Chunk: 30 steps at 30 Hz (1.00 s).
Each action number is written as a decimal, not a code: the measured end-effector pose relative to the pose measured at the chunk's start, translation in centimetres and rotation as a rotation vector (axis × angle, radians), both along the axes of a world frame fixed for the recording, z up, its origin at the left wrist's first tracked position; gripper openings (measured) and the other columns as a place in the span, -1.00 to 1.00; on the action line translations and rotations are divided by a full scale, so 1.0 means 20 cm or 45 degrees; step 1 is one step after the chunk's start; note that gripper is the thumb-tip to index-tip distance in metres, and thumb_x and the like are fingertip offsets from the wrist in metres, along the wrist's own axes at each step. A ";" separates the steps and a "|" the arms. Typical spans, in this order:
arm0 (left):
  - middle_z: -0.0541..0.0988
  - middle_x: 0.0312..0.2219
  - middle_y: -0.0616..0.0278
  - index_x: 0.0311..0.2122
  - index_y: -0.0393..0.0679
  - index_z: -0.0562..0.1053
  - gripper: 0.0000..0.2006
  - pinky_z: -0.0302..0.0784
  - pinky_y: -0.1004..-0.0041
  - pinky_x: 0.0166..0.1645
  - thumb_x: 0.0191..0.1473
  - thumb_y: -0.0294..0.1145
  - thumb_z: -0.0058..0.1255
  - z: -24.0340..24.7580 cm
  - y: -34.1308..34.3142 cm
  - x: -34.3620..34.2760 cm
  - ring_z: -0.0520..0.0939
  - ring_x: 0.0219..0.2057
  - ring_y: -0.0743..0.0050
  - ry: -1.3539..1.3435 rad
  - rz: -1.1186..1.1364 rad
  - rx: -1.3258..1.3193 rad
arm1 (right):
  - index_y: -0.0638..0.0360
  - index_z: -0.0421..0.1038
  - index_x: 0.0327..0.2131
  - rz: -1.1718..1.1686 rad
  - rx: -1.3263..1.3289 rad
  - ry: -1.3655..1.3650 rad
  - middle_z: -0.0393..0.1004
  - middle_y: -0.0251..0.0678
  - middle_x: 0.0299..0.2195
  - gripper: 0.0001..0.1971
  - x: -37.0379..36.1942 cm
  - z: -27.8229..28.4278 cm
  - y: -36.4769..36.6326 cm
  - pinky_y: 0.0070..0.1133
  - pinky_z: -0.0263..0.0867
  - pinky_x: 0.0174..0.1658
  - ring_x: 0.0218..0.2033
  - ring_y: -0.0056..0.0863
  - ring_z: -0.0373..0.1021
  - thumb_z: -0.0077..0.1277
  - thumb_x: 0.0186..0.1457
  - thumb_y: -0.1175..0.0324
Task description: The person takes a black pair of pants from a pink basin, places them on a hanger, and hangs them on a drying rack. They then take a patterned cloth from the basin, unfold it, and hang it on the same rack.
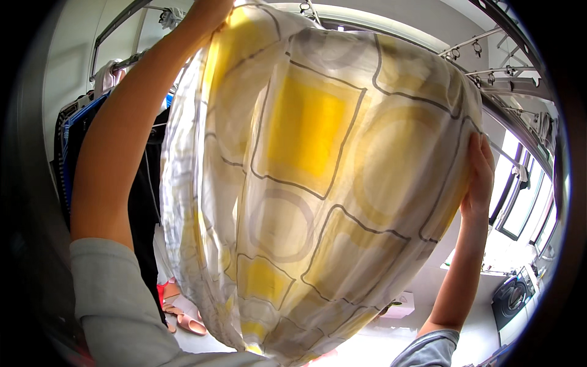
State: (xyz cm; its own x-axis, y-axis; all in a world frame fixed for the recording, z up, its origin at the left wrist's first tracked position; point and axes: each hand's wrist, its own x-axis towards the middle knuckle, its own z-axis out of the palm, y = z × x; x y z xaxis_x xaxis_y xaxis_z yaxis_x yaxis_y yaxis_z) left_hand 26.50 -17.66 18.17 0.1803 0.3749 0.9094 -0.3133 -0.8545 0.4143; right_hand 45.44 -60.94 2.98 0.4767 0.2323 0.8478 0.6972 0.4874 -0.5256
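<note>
A large, thin bed sheet or cover (379,165), white with yellow squares, grey lines and rings, hangs in front of me and fills the middle of the view. Light shines through it. High at the upper left, my left hand (211,11) is raised against the cloth's top edge; its fingers are cut off by the picture's upper border. On the other side, my right hand (481,168) grips the right edge of the sheet, fingers bent at the fabric. Folds gather down the sheet's left side, and its lower end narrows toward me.
Overhead, a metal drying rack (471,44) with rings runs along the upper right. Dark clothes (143,177) hang at the left. Pink slippers (191,324) lie on the floor, lower left. A washing machine (512,300) stands below the window (523,199); a pale box (400,306) is nearby.
</note>
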 end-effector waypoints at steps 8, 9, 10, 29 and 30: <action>0.51 -0.15 -0.13 -0.17 -0.28 0.38 -0.60 0.43 0.04 -0.02 0.00 -0.15 -0.02 0.01 0.94 -0.36 0.53 -0.10 -0.12 -0.162 1.313 -0.295 | 0.14 0.33 -0.10 -0.286 0.239 0.067 0.43 -0.41 -0.25 -0.65 0.08 -0.01 0.02 -0.60 0.24 -0.14 -0.24 -0.62 0.33 -0.01 0.16 0.12; 0.50 -0.14 -0.16 -0.13 -0.25 0.36 -0.57 0.41 0.05 0.00 -0.01 -0.13 0.00 -0.10 0.95 -0.39 0.51 -0.07 -0.13 -0.059 1.363 -0.316 | 0.25 0.16 0.05 -0.385 0.169 0.052 0.28 -0.26 -0.06 -0.47 0.10 -0.02 -0.02 -0.54 0.13 0.02 -0.05 -0.48 0.23 -0.02 0.15 0.09; 0.49 -0.12 -0.18 -0.10 -0.22 0.34 -0.54 0.40 0.05 0.02 -0.03 -0.10 0.02 -0.18 0.97 -0.43 0.49 -0.03 -0.13 0.045 1.422 -0.334 | 0.36 -0.02 0.20 -0.472 0.101 0.040 0.14 -0.12 0.14 -0.27 0.12 -0.02 -0.04 -0.48 0.03 0.18 0.14 -0.34 0.13 -0.03 0.14 0.05; 0.56 -0.42 0.38 -0.15 -0.15 0.54 -0.59 0.34 0.52 -0.12 0.06 -0.01 0.05 -0.13 0.58 -0.27 0.48 -0.33 0.68 0.552 -0.049 0.171 | 0.05 0.35 -0.12 -1.500 -0.085 -1.640 0.39 -0.28 -0.12 -0.64 -0.33 0.33 0.53 -0.33 0.22 0.03 -0.04 -0.36 0.31 0.14 -0.02 0.25; 0.55 -0.47 0.41 -0.16 -0.14 0.55 -0.59 0.34 0.52 -0.15 0.05 -0.01 0.06 -0.12 0.57 -0.28 0.48 -0.38 0.71 0.535 -0.122 0.174 | 0.07 0.36 -0.15 -1.505 -0.137 -1.683 0.41 -0.29 -0.16 -0.66 -0.35 0.37 0.57 -0.34 0.23 0.00 -0.09 -0.37 0.34 0.13 -0.03 0.28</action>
